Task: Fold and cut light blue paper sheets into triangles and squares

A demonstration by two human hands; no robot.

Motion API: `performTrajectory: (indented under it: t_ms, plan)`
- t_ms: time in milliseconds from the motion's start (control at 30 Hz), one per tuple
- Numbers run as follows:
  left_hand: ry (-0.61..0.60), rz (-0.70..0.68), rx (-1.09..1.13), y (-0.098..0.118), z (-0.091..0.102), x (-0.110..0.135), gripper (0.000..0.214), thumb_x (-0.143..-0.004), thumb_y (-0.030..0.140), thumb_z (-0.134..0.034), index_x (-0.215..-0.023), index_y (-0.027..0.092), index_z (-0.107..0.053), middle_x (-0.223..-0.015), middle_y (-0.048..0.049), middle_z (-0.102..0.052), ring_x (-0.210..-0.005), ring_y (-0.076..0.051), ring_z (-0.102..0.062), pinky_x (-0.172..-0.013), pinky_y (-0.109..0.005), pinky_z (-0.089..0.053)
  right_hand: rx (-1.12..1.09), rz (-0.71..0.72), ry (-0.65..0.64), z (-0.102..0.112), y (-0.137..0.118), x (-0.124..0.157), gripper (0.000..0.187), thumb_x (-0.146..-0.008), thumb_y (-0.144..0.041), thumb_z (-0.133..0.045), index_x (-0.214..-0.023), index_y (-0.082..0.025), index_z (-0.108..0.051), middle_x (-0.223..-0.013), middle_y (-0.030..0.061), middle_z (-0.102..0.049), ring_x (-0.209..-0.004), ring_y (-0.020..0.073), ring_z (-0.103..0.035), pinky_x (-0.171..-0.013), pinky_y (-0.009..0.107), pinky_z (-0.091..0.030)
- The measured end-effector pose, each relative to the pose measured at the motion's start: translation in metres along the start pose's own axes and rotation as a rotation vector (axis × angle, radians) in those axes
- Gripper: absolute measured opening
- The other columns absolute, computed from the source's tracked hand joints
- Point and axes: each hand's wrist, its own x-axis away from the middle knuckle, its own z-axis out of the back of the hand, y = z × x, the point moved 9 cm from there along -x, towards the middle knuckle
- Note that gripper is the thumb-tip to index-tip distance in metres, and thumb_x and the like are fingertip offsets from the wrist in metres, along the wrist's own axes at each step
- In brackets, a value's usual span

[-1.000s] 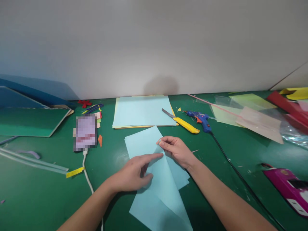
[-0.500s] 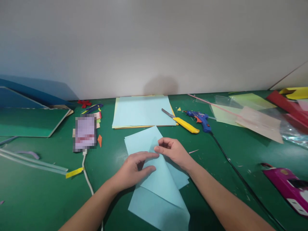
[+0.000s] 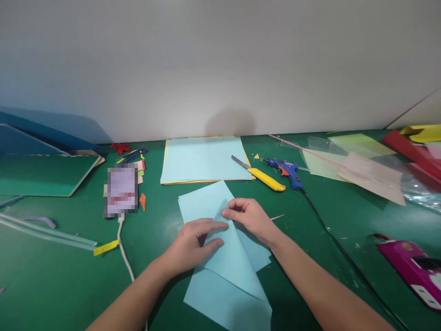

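Observation:
A light blue sheet of paper (image 3: 229, 262) lies at the front middle, one part curled over diagonally without a flat crease. My right hand (image 3: 250, 217) pinches its edge between thumb and fingers near the upper point. My left hand (image 3: 193, 241) rests on the folded part with thumb and fingers apart, the fingertips close to the right thumb. More light blue paper (image 3: 198, 200) shows beneath. Beyond it, a yellow box cutter (image 3: 267, 178) with its blade out rests partly on a stack of coloured paper (image 3: 203, 158).
A blue hot glue gun (image 3: 289, 172) with a black cord lies right of the cutter. A magenta power strip (image 3: 409, 271) sits at the right edge. On the left are a phone (image 3: 121, 191) on a white cable and a green board (image 3: 44, 174). Paper and film sheets (image 3: 372, 174) lie back right.
Hardly anything differs. My right fingers have shifted very slightly to the right along the paper's edge, and the left hand stays nearly in place.

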Motion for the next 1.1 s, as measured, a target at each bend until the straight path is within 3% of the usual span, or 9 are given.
performTrajectory:
  t_ms: [533, 833, 1100]
  plan:
    - [0.072, 0.026, 0.026, -0.0033, 0.0037, -0.0008, 0.024, -0.081, 0.017, -0.06, -0.101, 0.019, -0.072, -0.081, -0.0039, -0.072, -0.062, -0.012, -0.058, -0.061, -0.024, -0.049, 0.011, 0.029, -0.018, -0.0022, -0.0023, 0.0002, 0.039, -0.056, -0.05, -0.078, -0.054, -0.018, -0.057, -0.052, -0.0056, -0.045, -0.054, 0.0091, -0.035, -0.055, 0.027, -0.03]
    - [0.08, 0.039, 0.038, -0.0047, 0.0041, -0.001, 0.026, -0.08, 0.017, -0.059, -0.102, 0.019, -0.071, -0.083, -0.0037, -0.071, -0.061, -0.012, -0.057, -0.057, -0.022, -0.047, 0.009, 0.028, -0.024, -0.0022, -0.0016, -0.0003, 0.035, -0.056, -0.045, -0.077, -0.054, -0.017, -0.058, -0.05, -0.0057, -0.046, -0.052, 0.0086, -0.037, -0.053, 0.026, -0.031]
    - [0.043, 0.034, 0.003, -0.0061, 0.0005, -0.0012, 0.028, -0.081, 0.016, -0.056, -0.105, 0.021, -0.069, -0.082, -0.0022, -0.068, -0.059, -0.011, -0.053, -0.055, -0.021, -0.044, -0.036, 0.039, 0.02, 0.0001, -0.0012, -0.0004, 0.026, -0.058, -0.039, -0.077, -0.061, -0.016, -0.065, -0.057, -0.0027, -0.056, -0.057, 0.0102, -0.045, -0.06, 0.028, -0.037]
